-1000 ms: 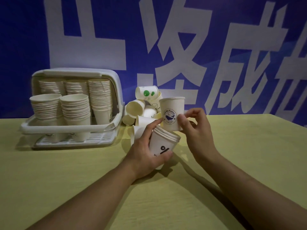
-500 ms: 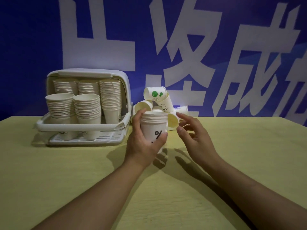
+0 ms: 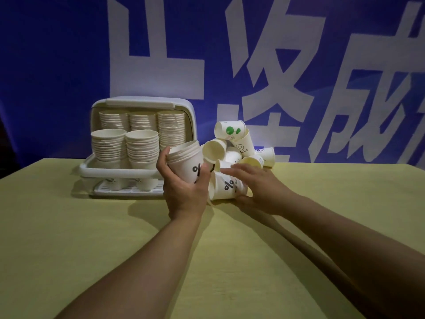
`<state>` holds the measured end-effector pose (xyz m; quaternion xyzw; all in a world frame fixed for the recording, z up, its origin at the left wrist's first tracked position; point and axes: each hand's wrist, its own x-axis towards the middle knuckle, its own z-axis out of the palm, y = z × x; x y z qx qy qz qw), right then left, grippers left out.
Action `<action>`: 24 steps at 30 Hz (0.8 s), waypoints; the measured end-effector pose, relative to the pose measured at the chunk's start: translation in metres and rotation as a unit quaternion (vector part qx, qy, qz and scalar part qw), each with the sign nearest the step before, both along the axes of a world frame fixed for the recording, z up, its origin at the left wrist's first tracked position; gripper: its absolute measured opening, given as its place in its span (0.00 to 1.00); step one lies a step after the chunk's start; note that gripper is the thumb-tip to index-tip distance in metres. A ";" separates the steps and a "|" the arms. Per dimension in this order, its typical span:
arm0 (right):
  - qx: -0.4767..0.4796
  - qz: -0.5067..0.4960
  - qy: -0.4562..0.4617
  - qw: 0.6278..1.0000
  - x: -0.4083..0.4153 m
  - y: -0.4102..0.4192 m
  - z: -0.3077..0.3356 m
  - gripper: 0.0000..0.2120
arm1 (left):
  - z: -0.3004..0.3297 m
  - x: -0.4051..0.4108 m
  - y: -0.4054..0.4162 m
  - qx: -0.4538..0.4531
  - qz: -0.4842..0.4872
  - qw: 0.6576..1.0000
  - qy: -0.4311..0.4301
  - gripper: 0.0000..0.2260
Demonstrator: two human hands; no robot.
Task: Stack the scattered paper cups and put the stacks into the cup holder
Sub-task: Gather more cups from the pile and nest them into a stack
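Nested stack of paper cups (image 3: 187,163), tilted with its rims toward the upper left, held above the table (image 3: 69,238) in the left hand (image 3: 184,192), whose fingers and thumb curl round its lower wall; a black percent mark shows on the outermost cup. Just to its right, a single cup with the same mark (image 3: 226,186) lies on its side on the table, mouth to the left; the right hand (image 3: 255,192) closes over it, fingers arched across the top and thumb underneath, so the cup's base is hidden. Behind these, a loose pile of cups (image 3: 236,150) lies near the table's far edge, the cups leaning on one another at mixed angles; one on top carries green dots, one a smiley with lettering partly covered. At left stands the white cup holder (image 3: 138,103), lid raised. It contains five stacks of cups: three tall ones in the back row, two shorter ones in front, all mouths up. The front rail cuts across the two front stacks, and the back stacks' lower parts are concealed. A blue banner (image 3: 57,54) with large white characters, cut off by the frame, fills the background.
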<state>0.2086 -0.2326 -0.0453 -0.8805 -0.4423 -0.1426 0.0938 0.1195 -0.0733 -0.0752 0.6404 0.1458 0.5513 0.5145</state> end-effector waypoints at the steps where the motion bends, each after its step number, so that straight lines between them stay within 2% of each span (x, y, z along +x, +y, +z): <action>1: -0.024 -0.003 0.001 1.000 0.002 0.004 0.005 0.35 | 0.000 0.000 0.001 -0.011 0.000 1.000 -0.002 0.34; 5: -0.105 -0.001 -0.012 0.994 0.012 0.016 0.012 0.39 | 0.000 0.002 0.004 -0.025 -0.005 1.000 0.000 0.33; 9: -0.070 -0.005 0.017 0.997 0.009 0.010 0.015 0.41 | -0.002 0.002 0.003 -0.001 -0.022 1.000 0.010 0.36; 12: 0.088 -0.017 0.096 0.991 0.005 -0.016 0.008 0.41 | -0.003 0.002 0.002 0.018 -0.083 0.996 0.025 0.37; 15: 0.312 -0.041 0.168 0.934 -0.003 -0.042 0.000 0.41 | -0.006 0.001 -0.004 0.061 -0.161 0.982 0.080 0.38; 17: 0.415 -0.057 0.183 0.889 -0.010 -0.052 0.000 0.41 | -0.006 -0.003 -0.014 0.098 -0.208 0.967 0.111 0.37; 21: 0.577 -0.025 0.194 0.793 -0.020 -0.057 0.009 0.37 | -0.004 -0.013 -0.033 0.190 -0.302 0.915 0.189 0.39; 22: 0.598 -0.017 0.194 0.777 -0.024 -0.055 0.012 0.36 | -0.004 -0.015 -0.036 0.220 -0.308 0.902 0.206 0.40; 24: 0.594 0.005 0.208 0.777 -0.031 -0.051 0.012 0.36 | -0.003 -0.016 -0.041 0.242 -0.308 0.893 0.221 0.42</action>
